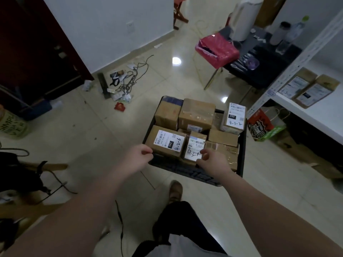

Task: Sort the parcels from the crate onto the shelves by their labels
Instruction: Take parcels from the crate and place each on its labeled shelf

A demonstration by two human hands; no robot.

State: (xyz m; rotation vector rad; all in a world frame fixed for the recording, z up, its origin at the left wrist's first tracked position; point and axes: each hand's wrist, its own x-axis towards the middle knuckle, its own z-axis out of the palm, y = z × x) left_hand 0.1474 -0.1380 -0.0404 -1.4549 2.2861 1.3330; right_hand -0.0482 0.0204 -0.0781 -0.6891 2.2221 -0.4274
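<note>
A black crate (185, 171) stands on the tiled floor, filled with several brown cardboard parcels. The front-left parcel (168, 142) carries a white label marked 4-2-6. Beside it, a smaller parcel (194, 145) is marked 4-3-1. A parcel marked 4-3-2 (234, 116) stands upright at the crate's far right. My left hand (137, 158) hovers at the crate's front-left corner with loosely curled fingers, holding nothing. My right hand (213, 162) is over the near edge of the 4-3-1 parcel, thumb and fingers apart above its label.
A white metal shelf (315, 115) stands on the right with two labelled parcels (308, 88) on its board. A paper bag (261, 127) sits under it. A pink box (217, 51) rests on a chair behind the crate. Cables and litter (124, 84) lie by the far-left wall.
</note>
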